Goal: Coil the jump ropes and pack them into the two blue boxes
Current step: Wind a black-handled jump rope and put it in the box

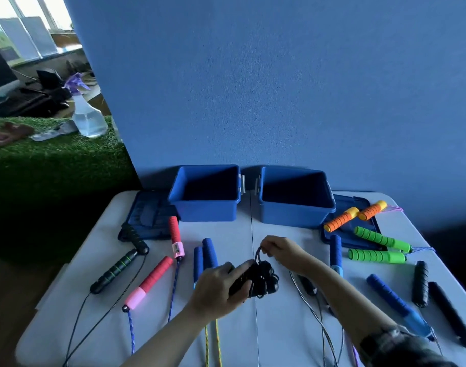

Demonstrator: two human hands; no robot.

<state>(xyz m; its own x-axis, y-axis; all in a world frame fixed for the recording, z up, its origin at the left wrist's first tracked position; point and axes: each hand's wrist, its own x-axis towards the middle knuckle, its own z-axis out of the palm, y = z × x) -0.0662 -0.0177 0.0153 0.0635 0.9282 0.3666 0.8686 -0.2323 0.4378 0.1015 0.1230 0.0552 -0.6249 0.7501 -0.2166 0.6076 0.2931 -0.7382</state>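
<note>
My left hand (221, 286) grips the handles of a black jump rope (261, 280) bundled at the table's middle. My right hand (279, 250) pinches a loop of that rope's black cord just above the bundle. Two open blue boxes (208, 210) (295, 215) stand side by side at the back of the table, both showing dark, empty insides. Other ropes lie uncoiled around: black-green handles (115, 271), red-pink handles (149, 282), blue handles (205, 258), orange handles (353, 214), green handles (377, 247).
Two dark blue lids (147, 221) (369, 234) lie flat beside the boxes. More blue handles (393, 300) and black handles (422, 283) lie at right. Cords trail off the table's near edge. A blue wall stands behind; a spray bottle (87, 117) sits far left.
</note>
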